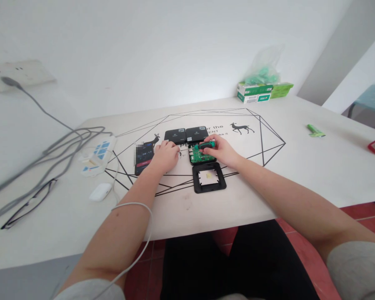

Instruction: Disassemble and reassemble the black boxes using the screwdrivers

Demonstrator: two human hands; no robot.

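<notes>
My right hand (221,151) grips a short green-and-black tool (205,145), shaped like a screwdriver handle and held roughly level. Beneath it, a green circuit board (200,157) sits in a black case half. Nearer me, the square black cover (209,190) lies with its inside facing up and a pale pad in its middle. My left hand (167,156) rests on the table between the phone (143,157) and the board, fingers bent but somewhat apart. Small dark specks lie beside it, too small to name. Two closed black boxes (196,133) stand side by side behind the board.
To the left are a power strip (101,154), a white earphone case (100,192), glasses (28,205) and grey cables (46,162). A white cable crosses my left forearm. Green-and-white boxes (254,92) stand at the back right, with a green packet (315,131) nearer.
</notes>
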